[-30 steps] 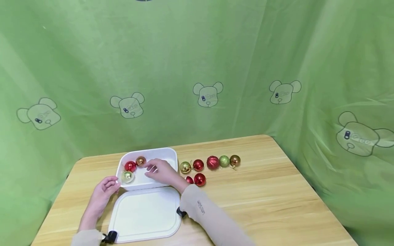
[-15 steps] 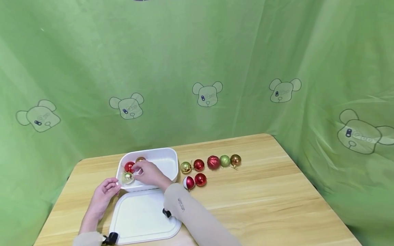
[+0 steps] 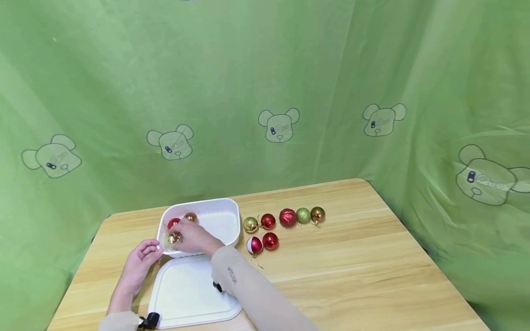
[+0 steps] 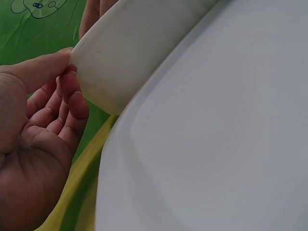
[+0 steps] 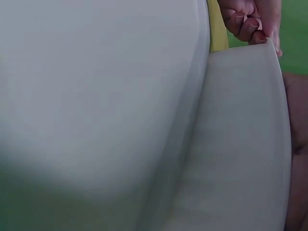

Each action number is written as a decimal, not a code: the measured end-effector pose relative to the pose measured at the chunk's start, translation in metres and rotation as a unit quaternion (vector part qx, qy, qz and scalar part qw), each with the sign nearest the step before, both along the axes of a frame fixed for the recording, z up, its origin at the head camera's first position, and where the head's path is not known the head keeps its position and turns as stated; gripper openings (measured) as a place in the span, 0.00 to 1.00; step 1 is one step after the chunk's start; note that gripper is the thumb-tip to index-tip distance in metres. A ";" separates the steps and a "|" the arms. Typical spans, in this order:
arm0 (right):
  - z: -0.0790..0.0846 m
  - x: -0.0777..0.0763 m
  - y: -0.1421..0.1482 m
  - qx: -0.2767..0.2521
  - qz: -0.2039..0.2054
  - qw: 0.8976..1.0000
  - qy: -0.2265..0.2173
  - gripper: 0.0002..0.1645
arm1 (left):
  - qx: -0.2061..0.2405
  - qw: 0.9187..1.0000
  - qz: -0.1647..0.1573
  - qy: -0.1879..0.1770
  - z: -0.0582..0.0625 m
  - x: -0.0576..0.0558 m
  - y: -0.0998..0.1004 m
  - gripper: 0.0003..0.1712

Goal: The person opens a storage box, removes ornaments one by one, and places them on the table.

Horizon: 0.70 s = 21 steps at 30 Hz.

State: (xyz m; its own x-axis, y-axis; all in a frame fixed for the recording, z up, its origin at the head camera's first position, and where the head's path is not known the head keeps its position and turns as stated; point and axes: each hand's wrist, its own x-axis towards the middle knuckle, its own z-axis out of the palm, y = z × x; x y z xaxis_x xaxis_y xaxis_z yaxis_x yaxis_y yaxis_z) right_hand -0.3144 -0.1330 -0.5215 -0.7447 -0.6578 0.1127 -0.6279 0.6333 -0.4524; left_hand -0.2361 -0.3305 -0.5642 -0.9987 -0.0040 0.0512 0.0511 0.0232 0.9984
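A white box (image 3: 219,250) stands at the table's left, holding several shiny Christmas baubles. My left hand (image 3: 141,262) pinches the box's near left corner between thumb and index finger; the left wrist view shows this hand (image 4: 43,120) at the rim. My right hand (image 3: 191,235) is inside the box, its fingers curled round a gold bauble (image 3: 171,239) in the near left part, partly covering it. Behind it lie a red bauble (image 3: 173,222) and a copper bauble (image 3: 191,217). In the right wrist view the box wall hides most of the right hand (image 5: 298,125).
A white lid (image 3: 192,292) lies in front of the box. Right of the box, a row of several baubles includes a glittery green one (image 3: 303,215). Nearer are a red-and-white bauble (image 3: 254,245) and a red one (image 3: 271,241). A green curtain (image 3: 232,92) hangs behind the table.
My right hand has moved left and nearer inside the box, to the gold bauble, uncovering the red-and-white bauble on the table. My left hand has stayed at the box corner.
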 end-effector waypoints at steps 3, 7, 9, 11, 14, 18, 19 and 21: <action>0.000 0.001 0.000 0.009 0.002 1.000 -0.019 0.25 | 0.001 1.000 0.000 0.002 0.000 0.001 0.000 0.13; 0.001 0.000 -0.001 0.006 0.004 0.999 -0.041 0.22 | 0.001 1.000 0.000 0.002 0.000 0.001 0.001 0.14; 0.000 0.000 -0.001 0.003 0.004 0.999 -0.051 0.21 | 0.001 1.000 0.001 0.001 0.000 0.001 0.000 0.16; 0.000 -0.001 -0.002 0.001 0.004 0.998 -0.058 0.20 | 0.003 1.000 0.001 0.002 0.001 0.001 0.000 0.17; -0.001 -0.002 -0.003 0.004 0.002 0.998 -0.063 0.20 | 0.006 1.000 0.001 0.002 0.001 0.001 0.000 0.17; -0.002 -0.002 -0.003 0.000 0.004 0.997 -0.075 0.19 | 0.007 1.000 0.003 0.000 0.000 0.000 -0.001 0.15; -0.001 -0.002 -0.002 -0.001 0.005 0.997 -0.078 0.19 | 0.007 1.000 0.003 -0.001 0.000 0.000 -0.001 0.15; -0.001 -0.002 -0.002 -0.007 0.005 0.997 -0.083 0.19 | 0.005 1.000 0.002 -0.004 0.000 0.000 -0.001 0.14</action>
State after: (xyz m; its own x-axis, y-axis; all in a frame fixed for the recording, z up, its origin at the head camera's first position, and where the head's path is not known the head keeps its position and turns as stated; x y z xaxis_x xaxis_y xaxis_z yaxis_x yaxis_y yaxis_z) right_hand -0.3165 -0.1349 -0.5226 -0.7468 -0.6650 -0.0023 -0.5503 0.6199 -0.5593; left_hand -0.2366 -0.3316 -0.5642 -0.9990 -0.0094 0.0432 0.0430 0.0138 0.9990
